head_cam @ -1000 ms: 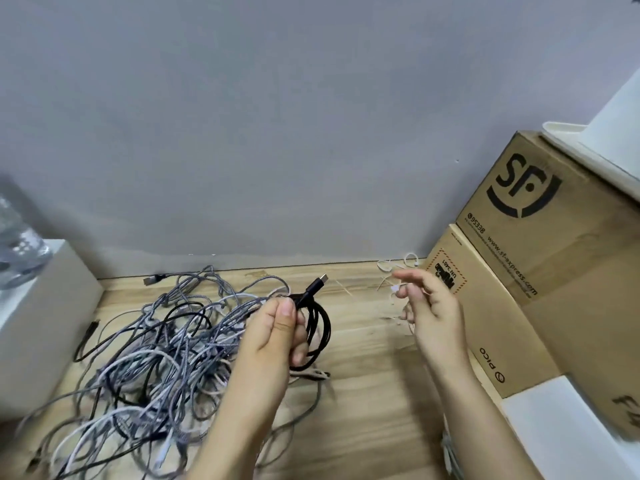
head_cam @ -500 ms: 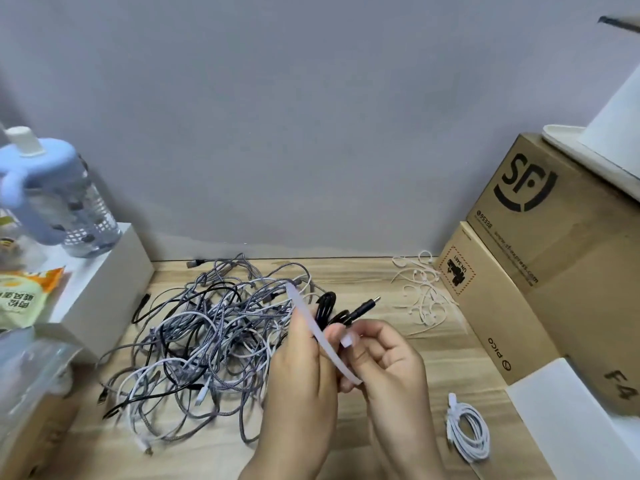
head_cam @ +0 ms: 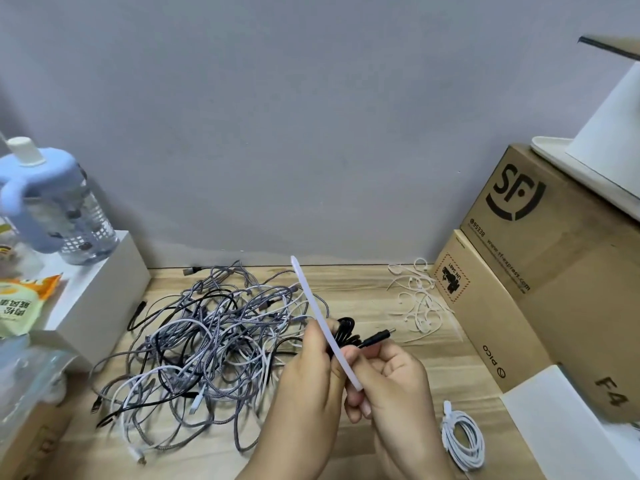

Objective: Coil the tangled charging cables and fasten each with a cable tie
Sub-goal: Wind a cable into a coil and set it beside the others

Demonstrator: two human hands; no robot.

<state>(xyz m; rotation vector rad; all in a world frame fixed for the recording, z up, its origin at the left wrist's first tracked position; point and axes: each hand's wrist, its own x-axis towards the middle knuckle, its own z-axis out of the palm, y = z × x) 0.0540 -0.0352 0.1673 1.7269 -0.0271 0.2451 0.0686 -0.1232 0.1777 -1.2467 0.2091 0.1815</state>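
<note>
Gripped in the curled left hand (head_cam: 310,362), a coiled black cable (head_cam: 348,332) is held above the wooden table (head_cam: 367,296), while a white cable tie (head_cam: 323,322) is pinched by the right hand (head_cam: 391,379) beside the tangled cables (head_cam: 211,334).

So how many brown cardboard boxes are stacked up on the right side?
2. The SF box sits on top, by the wall. The pico box lies under it, nearer the loose ties. More could be hidden past the picture's edge.
</note>
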